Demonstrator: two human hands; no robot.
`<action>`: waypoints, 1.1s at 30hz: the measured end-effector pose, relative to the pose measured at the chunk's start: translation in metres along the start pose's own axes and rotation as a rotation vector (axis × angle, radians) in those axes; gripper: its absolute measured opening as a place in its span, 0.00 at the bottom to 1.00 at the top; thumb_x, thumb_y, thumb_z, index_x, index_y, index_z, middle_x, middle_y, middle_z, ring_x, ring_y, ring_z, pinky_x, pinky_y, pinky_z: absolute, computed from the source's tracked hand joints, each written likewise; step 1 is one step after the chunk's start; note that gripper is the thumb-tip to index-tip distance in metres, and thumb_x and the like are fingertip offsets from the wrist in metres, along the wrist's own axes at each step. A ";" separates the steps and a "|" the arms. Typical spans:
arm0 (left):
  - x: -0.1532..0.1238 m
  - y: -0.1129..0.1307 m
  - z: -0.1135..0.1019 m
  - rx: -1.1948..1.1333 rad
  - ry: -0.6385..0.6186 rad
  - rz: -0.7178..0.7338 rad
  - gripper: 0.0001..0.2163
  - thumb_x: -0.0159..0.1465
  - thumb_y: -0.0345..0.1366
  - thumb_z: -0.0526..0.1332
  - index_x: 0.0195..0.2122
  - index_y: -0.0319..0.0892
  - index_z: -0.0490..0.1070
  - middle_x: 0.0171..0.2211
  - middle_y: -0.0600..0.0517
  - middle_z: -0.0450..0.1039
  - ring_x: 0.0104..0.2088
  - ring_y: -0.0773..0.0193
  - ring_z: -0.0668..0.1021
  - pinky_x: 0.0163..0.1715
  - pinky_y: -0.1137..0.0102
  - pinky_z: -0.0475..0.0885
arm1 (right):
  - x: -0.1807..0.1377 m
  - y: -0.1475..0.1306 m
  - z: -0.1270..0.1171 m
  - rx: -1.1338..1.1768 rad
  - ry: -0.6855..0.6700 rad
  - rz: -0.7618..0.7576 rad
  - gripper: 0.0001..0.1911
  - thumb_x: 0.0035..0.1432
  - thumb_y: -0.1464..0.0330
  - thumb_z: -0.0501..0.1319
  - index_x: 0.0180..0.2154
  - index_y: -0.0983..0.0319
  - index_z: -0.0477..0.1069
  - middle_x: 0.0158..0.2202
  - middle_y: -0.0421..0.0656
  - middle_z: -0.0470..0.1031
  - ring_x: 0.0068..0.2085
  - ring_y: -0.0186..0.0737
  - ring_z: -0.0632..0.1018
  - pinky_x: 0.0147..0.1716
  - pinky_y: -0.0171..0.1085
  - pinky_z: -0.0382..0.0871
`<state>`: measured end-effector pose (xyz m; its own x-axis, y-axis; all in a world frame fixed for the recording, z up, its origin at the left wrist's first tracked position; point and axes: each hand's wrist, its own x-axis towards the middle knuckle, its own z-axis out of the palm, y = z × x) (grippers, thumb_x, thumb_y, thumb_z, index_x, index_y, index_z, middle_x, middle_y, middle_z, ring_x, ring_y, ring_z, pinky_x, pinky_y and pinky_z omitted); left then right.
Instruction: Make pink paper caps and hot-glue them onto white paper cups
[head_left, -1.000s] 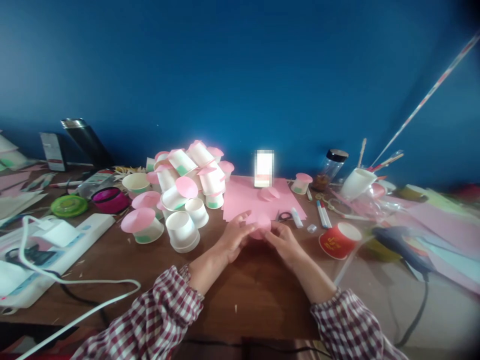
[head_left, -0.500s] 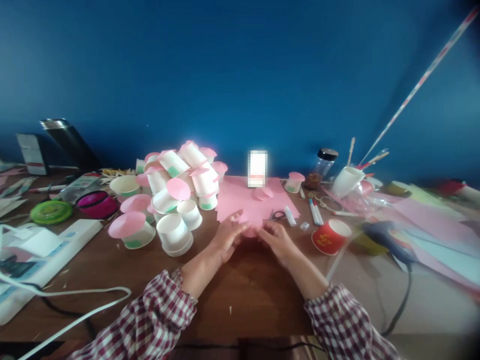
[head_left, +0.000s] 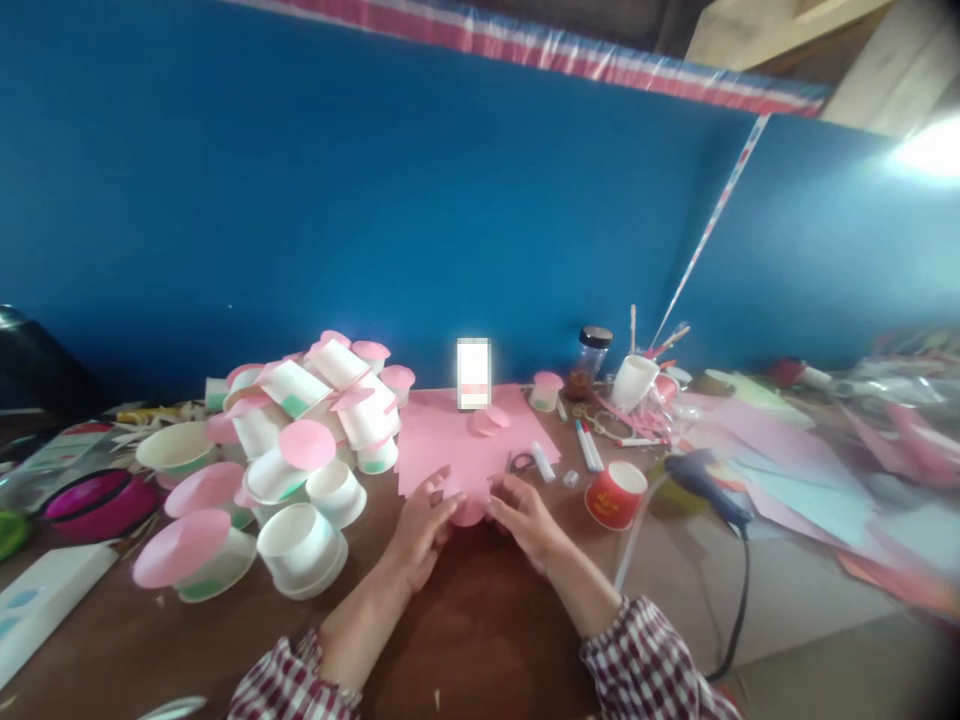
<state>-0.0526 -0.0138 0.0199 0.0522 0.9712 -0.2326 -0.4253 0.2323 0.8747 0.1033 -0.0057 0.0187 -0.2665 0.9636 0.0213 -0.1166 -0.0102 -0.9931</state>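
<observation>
Both of my hands meet over the brown table, pinching a small round pink paper piece (head_left: 470,513) between them. My left hand (head_left: 422,520) grips its left edge with curled fingers. My right hand (head_left: 521,508) holds the right edge the same way. Just beyond the hands lies a pink paper sheet (head_left: 442,440) with small pink paper cones (head_left: 489,419) on it. A heap of white paper cups with pink round lids (head_left: 315,415) is piled to the left of my left hand.
Scissors (head_left: 520,462), a glue stick (head_left: 543,461) and markers (head_left: 588,445) lie right of the sheet. A red paper cup (head_left: 615,494) stands near my right hand. A blue glue gun (head_left: 705,478) with its cord, a glass jar (head_left: 587,362) and loose coloured paper (head_left: 787,460) fill the right side.
The view has swung upward and to the right, so the table sits lower in the picture. My hands still hold the pink piece between them.
</observation>
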 end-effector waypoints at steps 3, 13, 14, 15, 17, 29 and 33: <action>-0.002 0.001 0.003 0.026 0.004 -0.018 0.34 0.47 0.40 0.70 0.54 0.42 0.58 0.23 0.60 0.65 0.15 0.80 0.58 0.13 0.81 0.49 | 0.001 0.001 -0.001 0.040 0.016 0.035 0.15 0.47 0.58 0.67 0.30 0.62 0.69 0.23 0.37 0.68 0.24 0.30 0.67 0.22 0.30 0.56; 0.004 -0.003 -0.003 -0.100 0.076 0.030 0.23 0.50 0.42 0.68 0.44 0.42 0.64 0.30 0.56 0.69 0.14 0.82 0.55 0.13 0.80 0.48 | 0.030 0.002 -0.015 0.117 0.355 0.043 0.18 0.43 0.60 0.67 0.33 0.61 0.66 0.21 0.35 0.65 0.19 0.27 0.63 0.15 0.28 0.54; 0.006 -0.005 -0.004 -0.111 0.077 0.036 0.21 0.51 0.43 0.68 0.41 0.41 0.64 0.29 0.56 0.69 0.14 0.82 0.55 0.13 0.80 0.47 | 0.036 0.002 -0.014 0.086 0.384 0.051 0.18 0.43 0.60 0.66 0.34 0.62 0.66 0.21 0.35 0.66 0.18 0.27 0.64 0.14 0.27 0.54; 0.006 -0.007 -0.005 -0.115 0.072 0.041 0.19 0.51 0.44 0.67 0.39 0.41 0.65 0.28 0.57 0.68 0.14 0.82 0.55 0.13 0.81 0.47 | 0.041 0.002 -0.012 0.061 0.405 0.058 0.18 0.44 0.61 0.66 0.36 0.62 0.66 0.21 0.35 0.66 0.18 0.28 0.65 0.14 0.27 0.53; 0.008 -0.009 -0.007 -0.116 0.048 0.051 0.17 0.53 0.44 0.66 0.36 0.40 0.65 0.27 0.58 0.67 0.14 0.83 0.55 0.13 0.81 0.47 | 0.055 0.002 -0.008 0.017 0.436 0.065 0.17 0.44 0.64 0.65 0.37 0.62 0.65 0.22 0.36 0.68 0.19 0.29 0.68 0.14 0.27 0.55; 0.006 -0.005 -0.007 -0.098 0.024 0.023 0.17 0.52 0.45 0.66 0.34 0.39 0.66 0.25 0.58 0.67 0.14 0.82 0.55 0.14 0.79 0.46 | 0.073 -0.005 0.010 -0.256 0.379 0.018 0.17 0.47 0.68 0.63 0.41 0.62 0.67 0.36 0.43 0.73 0.22 0.30 0.74 0.23 0.31 0.67; 0.008 -0.007 -0.007 -0.067 0.027 0.031 0.17 0.52 0.46 0.66 0.32 0.38 0.66 0.20 0.60 0.63 0.14 0.81 0.55 0.14 0.80 0.48 | 0.007 -0.019 0.006 -0.407 0.088 -0.061 0.10 0.52 0.66 0.61 0.37 0.64 0.71 0.31 0.41 0.74 0.28 0.34 0.74 0.29 0.33 0.68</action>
<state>-0.0557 -0.0079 0.0091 0.0140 0.9758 -0.2182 -0.4862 0.1973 0.8513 0.0982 -0.0004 0.0388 -0.1859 0.9785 0.0890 0.2624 0.1367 -0.9552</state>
